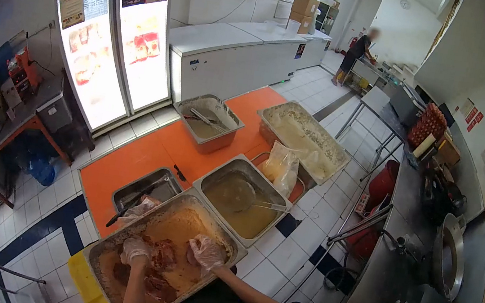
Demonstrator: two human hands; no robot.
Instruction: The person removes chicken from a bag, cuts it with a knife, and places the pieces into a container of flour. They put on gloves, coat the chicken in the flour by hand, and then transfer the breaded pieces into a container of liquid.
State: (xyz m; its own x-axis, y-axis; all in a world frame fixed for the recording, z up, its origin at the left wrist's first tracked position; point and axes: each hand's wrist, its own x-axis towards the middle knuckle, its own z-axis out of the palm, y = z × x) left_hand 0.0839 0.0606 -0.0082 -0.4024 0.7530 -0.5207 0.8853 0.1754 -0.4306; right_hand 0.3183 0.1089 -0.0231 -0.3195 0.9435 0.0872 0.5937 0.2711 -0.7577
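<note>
In a metal tray (233,243) at the bottom centre lie reddish-brown coated pieces (161,255) on orange-tan powder or batter. My left hand (135,251), in a clear plastic glove, rests on the pieces at their left side. Gloved the same way, my right hand (206,253) is over the right part of the tray with its fingers curled down; what they hold, if anything, is hidden. Behind the tray stands a deep pan (234,203) of murky liquid with a strainer in it. A smaller metal tray (149,186) sits to the left, with a dark handle beside it.
On the orange table (127,166) stand a pan with tongs (206,122), a long tray of pale flour (301,136) and a plastic bag (281,167). A steel counter with a wok (448,257) runs along the right. Another person (356,54) stands far back.
</note>
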